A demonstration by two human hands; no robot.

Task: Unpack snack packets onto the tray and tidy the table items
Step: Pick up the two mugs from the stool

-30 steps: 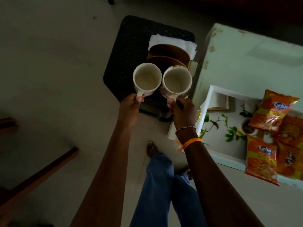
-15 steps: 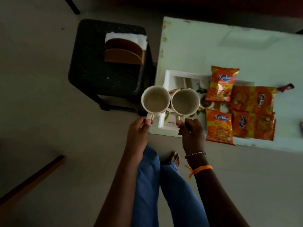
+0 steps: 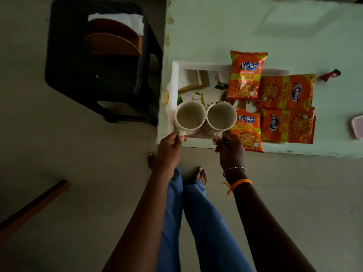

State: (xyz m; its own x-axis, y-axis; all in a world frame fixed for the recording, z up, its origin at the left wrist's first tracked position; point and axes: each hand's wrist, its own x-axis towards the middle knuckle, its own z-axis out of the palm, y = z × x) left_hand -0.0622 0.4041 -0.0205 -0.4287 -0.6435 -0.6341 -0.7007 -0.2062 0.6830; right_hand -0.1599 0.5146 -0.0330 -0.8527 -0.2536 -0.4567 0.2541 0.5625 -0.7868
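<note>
I hold two empty white mugs by their handles. My left hand (image 3: 170,149) grips the left mug (image 3: 190,117) and my right hand (image 3: 230,149) grips the right mug (image 3: 221,116), with a dark thin object tucked in its fingers. Both mugs hang side by side over the near left part of the white floral tray (image 3: 175,79); whether they touch it I cannot tell. Several orange Kurkure snack packets (image 3: 246,75) lie on the tray's right half, some sticking past its rim. The tray rests on the pale table (image 3: 225,32).
A black stool (image 3: 78,75) stands left of the table, carrying a wooden napkin holder (image 3: 114,39) with white napkins. A small red object (image 3: 330,75) and a pink item (image 3: 356,126) lie at the table's right. My legs and bare feet are below; a wooden bar (image 3: 33,207) lies lower left.
Both mugs travelled right, from above the black stool to over the tray's near left corner. My view swung right with them, so the table fills more of the frame.
</note>
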